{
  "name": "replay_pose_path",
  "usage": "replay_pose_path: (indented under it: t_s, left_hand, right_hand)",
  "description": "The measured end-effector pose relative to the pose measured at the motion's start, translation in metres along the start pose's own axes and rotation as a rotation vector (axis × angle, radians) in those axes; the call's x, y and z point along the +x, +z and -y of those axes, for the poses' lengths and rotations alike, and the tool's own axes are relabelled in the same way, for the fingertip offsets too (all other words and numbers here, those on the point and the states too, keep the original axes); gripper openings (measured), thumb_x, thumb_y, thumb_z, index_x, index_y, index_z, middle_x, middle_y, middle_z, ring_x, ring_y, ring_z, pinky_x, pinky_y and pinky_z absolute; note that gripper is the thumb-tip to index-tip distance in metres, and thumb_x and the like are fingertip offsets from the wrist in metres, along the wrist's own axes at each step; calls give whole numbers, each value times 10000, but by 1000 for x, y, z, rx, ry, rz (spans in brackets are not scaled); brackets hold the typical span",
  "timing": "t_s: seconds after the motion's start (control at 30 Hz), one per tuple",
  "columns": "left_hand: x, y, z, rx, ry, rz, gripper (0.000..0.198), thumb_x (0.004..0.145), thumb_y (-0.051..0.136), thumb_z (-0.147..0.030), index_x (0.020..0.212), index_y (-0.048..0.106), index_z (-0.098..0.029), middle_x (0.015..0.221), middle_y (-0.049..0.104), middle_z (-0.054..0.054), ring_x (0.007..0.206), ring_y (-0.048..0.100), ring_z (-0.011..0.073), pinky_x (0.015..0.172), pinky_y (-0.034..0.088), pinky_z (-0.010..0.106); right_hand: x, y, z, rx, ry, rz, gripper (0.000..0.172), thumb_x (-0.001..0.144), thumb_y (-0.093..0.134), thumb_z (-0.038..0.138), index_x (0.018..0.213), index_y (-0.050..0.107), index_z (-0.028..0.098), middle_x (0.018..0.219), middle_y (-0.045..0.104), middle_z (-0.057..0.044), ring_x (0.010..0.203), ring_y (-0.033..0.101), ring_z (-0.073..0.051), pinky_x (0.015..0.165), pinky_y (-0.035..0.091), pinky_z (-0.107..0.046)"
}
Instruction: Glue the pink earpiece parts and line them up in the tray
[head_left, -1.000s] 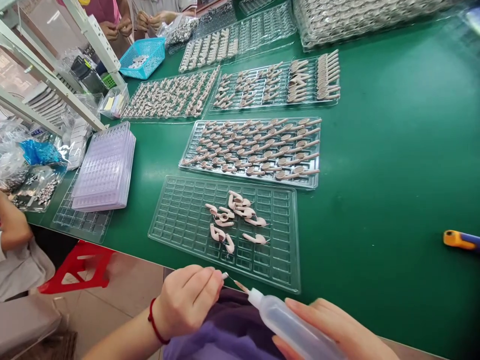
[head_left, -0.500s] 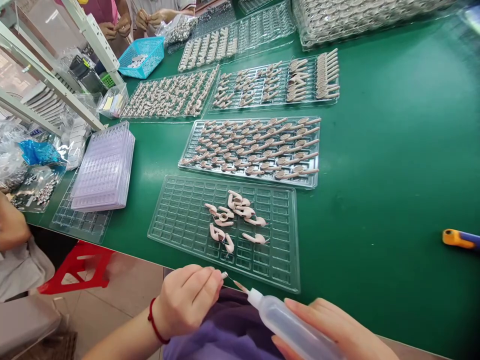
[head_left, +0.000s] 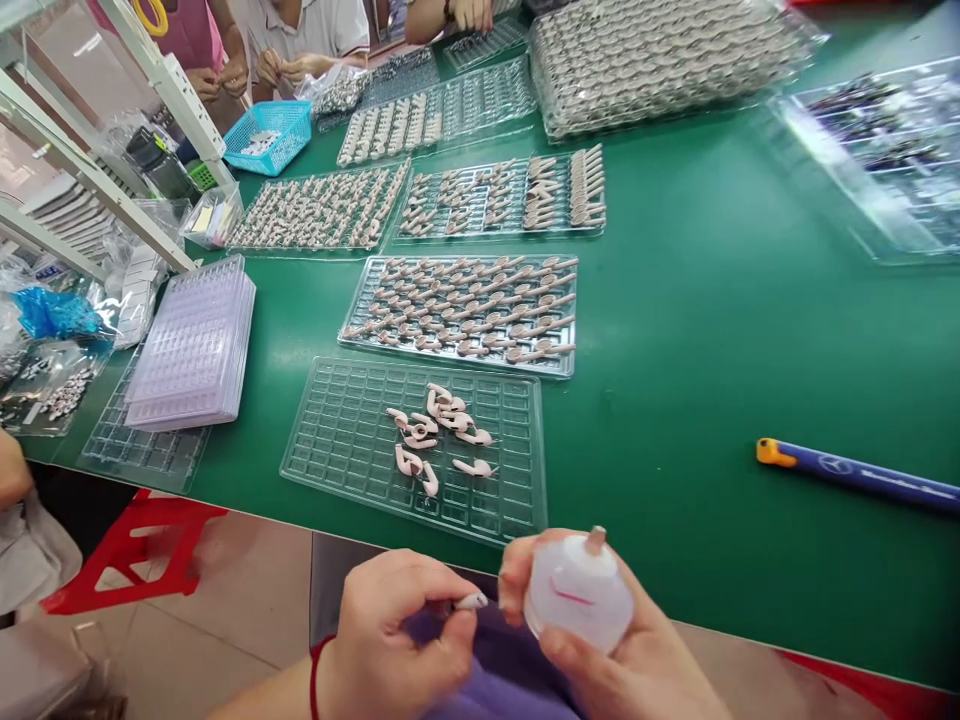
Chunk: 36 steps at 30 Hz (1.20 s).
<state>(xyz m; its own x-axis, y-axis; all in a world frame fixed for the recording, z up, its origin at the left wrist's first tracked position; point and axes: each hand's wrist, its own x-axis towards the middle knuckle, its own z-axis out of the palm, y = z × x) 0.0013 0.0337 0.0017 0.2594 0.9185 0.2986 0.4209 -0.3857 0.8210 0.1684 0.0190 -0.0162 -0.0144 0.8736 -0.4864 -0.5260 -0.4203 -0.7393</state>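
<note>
My left hand (head_left: 409,635), with a red cord at the wrist, pinches a small whitish earphone piece (head_left: 472,601) between thumb and fingertips. My right hand (head_left: 637,655) is wrapped around a translucent white squeeze bottle (head_left: 577,605) with a pink line on it; its narrow brownish tip points up and away. The bottle and the earphone piece are close but apart. Just beyond my hands lies a clear compartment tray (head_left: 337,430), with several loose pinkish-beige earphone shells (head_left: 476,467) lying across its middle, fine wire ends showing on some.
Behind it are trays of beige earphone shells (head_left: 465,300) and a large tray stack (head_left: 660,70). Purplish trays (head_left: 191,350) are stacked at left. A blue-and-orange pen-like tool (head_left: 855,475) lies at right, below a blurred parts tray (head_left: 892,150). Co-workers' hands (head_left: 217,80) are across the table.
My right hand has turned the squeeze bottle from pointing at the left hand's piece to tip-up. My left hand has shifted slightly right and turned, still pinching the piece. The view has swung right.
</note>
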Motion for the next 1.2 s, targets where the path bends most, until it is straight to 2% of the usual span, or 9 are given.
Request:
replay_pose_path:
  t_s: [0.13,0.27,0.43,0.6,0.77,1.0,1.2]
  left_hand:
    - [-7,7,-5,-179,-185,31,178,880,627,-271,781,704,-145,645,707,51,548,635,123,533,519,193]
    - [-9,8,-10,-292,-241,67,288,907,634,-381,797,731,-133,661,720,70,553,643,128,524,518,195]
    - [-6,9,-15,-301,-181,84,295,930,617,-384,812,744,-145,688,726,65,593,651,125,563,525,190]
    - [-5,9,-15,-270,-16,87,265,965,566,-333,890,737,-145,716,713,70,656,668,131,630,552,189]
    - [-6,3,-18,-238,16,161,237,972,545,-286,967,734,-143,795,702,90,686,674,141,649,571,203]
    - [-7,0,-20,-209,47,189,255,980,523,-286,963,723,-128,786,683,104,700,675,151,690,581,212]
    - [-5,0,-22,-174,103,191,265,992,498,-270,979,709,-111,786,670,108,708,672,144,696,571,197]
  right_hand:
    - [-3,2,-6,29,3,30,374,687,833,424,918,599,245,766,600,8,654,524,-135,610,458,-263]
    - [-5,0,-9,112,64,98,339,693,836,388,887,603,237,744,554,23,642,475,-121,597,418,-252]
    - [-3,0,-11,231,160,281,351,674,848,404,863,597,250,757,531,29,647,468,-111,611,421,-241]
    - [-4,1,-13,373,236,306,421,612,891,379,885,591,263,764,528,39,665,475,-101,659,424,-231]
    - [-1,-3,-20,415,225,426,418,615,888,363,868,571,258,750,514,39,662,486,-112,657,421,-245]
    - [0,-5,-26,434,231,483,380,639,875,345,867,578,274,768,521,45,694,495,-112,682,420,-243]
    - [-2,-3,-18,410,227,482,379,629,883,355,852,589,270,757,522,49,680,478,-104,667,408,-235]
